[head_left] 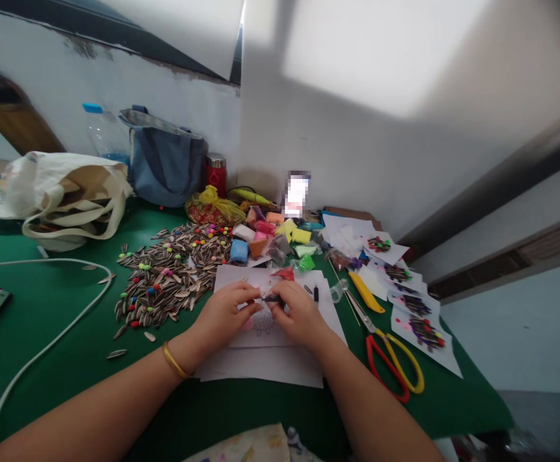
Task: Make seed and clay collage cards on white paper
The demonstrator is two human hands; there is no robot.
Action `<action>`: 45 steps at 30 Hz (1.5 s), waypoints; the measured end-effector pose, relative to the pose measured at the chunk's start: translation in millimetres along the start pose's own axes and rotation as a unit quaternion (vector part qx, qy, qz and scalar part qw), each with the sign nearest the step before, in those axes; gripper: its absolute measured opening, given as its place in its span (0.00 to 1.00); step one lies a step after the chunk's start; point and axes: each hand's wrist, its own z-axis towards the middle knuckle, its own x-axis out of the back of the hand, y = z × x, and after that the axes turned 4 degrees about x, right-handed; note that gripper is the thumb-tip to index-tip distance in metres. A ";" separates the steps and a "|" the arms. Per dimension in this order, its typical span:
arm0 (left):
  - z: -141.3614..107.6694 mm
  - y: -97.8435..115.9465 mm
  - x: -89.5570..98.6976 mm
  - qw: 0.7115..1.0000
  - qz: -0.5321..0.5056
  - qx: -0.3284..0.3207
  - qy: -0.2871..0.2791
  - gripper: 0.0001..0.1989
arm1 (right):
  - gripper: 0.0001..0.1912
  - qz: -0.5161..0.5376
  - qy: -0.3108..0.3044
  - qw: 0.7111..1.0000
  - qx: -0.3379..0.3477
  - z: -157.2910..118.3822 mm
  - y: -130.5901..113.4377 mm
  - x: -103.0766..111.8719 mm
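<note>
In the head view, both hands work fingertip to fingertip just above a stack of white paper (pixel 284 369) on the green table (pixel 159 427). The right hand (pixel 301 314) has thumb and forefinger drawn nearly together on a small dark piece (pixel 273 299), which sits between the two hands, over the upper part of the paper. The left hand (pixel 231 311) has its thumb and forefinger curled to a narrow gap, the tips right beside that piece; whether they grip it, or something pale there, I cannot tell.

A round, patterned drawing (pixel 263 323) shows on the top sheet below the fingertips. For fine handling like this, it would help to let the right hand steady the piece while the left makes the small adjustments, with a light pinch so nothing bends or slips. Keeping both wrists low should damp any shake, and staying over the white sheet would make a dropped bit easy to spot.

To the left, the heap of striped seeds (pixel 174 282) lies near the left hand, so that elbow and sleeve side is best moved gently. Beyond the paper are packets of coloured clay (pixel 239 251). On the right, the scissors (pixel 370 326) lie with blades open near the yellow cutter (pixel 367 292); the right forearm should keep clear of both.
</note>
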 end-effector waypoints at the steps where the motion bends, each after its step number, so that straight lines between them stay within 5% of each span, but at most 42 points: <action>1: -0.8 -0.5 0.3 1.000 0.012 -0.007 -0.001 0.07 | 0.04 0.000 -0.003 1.000 -0.002 -0.1 -1.2 -0.3; 11: -6.4 5.8 6.6 0.991 0.062 -0.099 0.058 0.07 | 0.04 0.027 -0.019 0.999 -0.040 -1.2 -9.8 -3.8; 20: -4.2 8.0 12.1 0.998 0.053 -0.024 0.033 0.12 | 0.04 0.041 0.004 0.997 -0.059 -1.3 -2.2 -1.7; 30: -1.5 0.4 11.0 0.986 -0.124 0.101 0.040 0.08 | 0.05 0.042 0.020 0.994 -0.096 -2.6 5.6 2.9; 45: 0.2 4.5 13.9 0.982 -0.142 0.118 0.027 0.11 | 0.05 0.054 0.038 0.991 -0.113 -2.6 13.1 4.1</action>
